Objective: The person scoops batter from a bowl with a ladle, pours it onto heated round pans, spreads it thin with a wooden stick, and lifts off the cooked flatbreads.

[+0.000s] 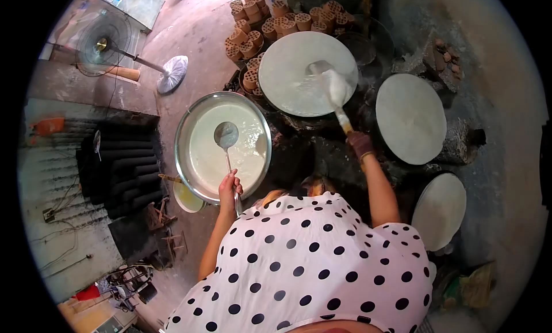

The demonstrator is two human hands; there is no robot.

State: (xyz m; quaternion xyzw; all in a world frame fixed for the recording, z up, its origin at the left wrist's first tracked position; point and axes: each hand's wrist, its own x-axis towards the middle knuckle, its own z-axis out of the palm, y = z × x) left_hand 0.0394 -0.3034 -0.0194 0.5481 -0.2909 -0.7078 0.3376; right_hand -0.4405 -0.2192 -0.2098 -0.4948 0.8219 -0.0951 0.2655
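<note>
My left hand is closed around the long handle of a metal ladle. The ladle's round bowl is over a wide steel basin of thin white batter; whether it touches the surface I cannot tell. In a dark glove, my right hand grips a wooden-handled swab with a white, cloth-like head. That head lies over the right part of a large round pale griddle, beside a greyish wet smear.
Perforated clay-coloured briquettes are heaped behind the griddle. Two more pale round discs stand at the right. Left of the basin are a small tub, stacked black cylinders and a standing fan.
</note>
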